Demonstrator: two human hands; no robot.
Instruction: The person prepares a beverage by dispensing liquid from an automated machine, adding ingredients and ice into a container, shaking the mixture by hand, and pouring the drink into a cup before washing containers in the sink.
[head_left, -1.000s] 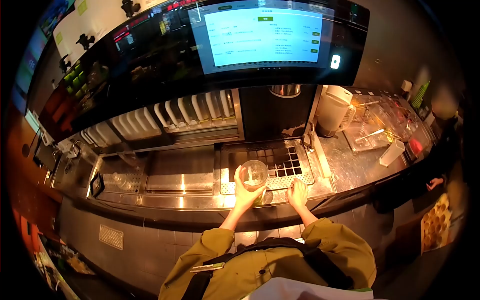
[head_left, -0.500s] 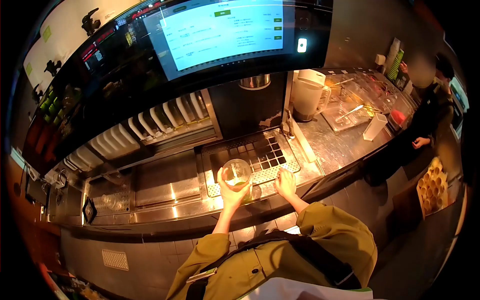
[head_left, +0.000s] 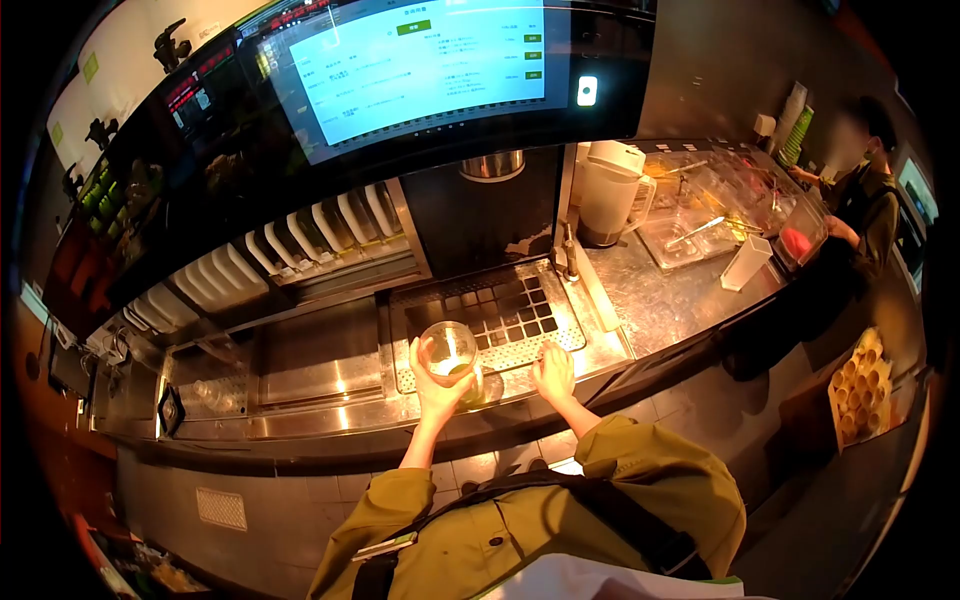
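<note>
My left hand (head_left: 438,395) is wrapped around a clear plastic cup (head_left: 447,345) with a little greenish content low inside. The cup is held over the front edge of the metal drip tray (head_left: 520,353), its open top facing me. To the right, my right hand (head_left: 553,376) hovers by the tray's front rim, fingers curled. Whatever may be inside those fingers is hidden. Behind the tray stands a dark dispenser panel with a round metal outlet (head_left: 492,166) above.
A lit screen (head_left: 420,75) hangs above the counter. To the right are a white pitcher (head_left: 610,195), a white square container (head_left: 747,263) and clear tubs (head_left: 672,243). A co-worker (head_left: 860,220) stands at the far right, near a box of round-holed trays (head_left: 862,390). White-handled containers (head_left: 330,235) line the back left.
The view has turned slightly, shifting the counter left. My left hand still grips the cup, my right stays curled. The co-worker's hands have moved toward the clear tubs.
</note>
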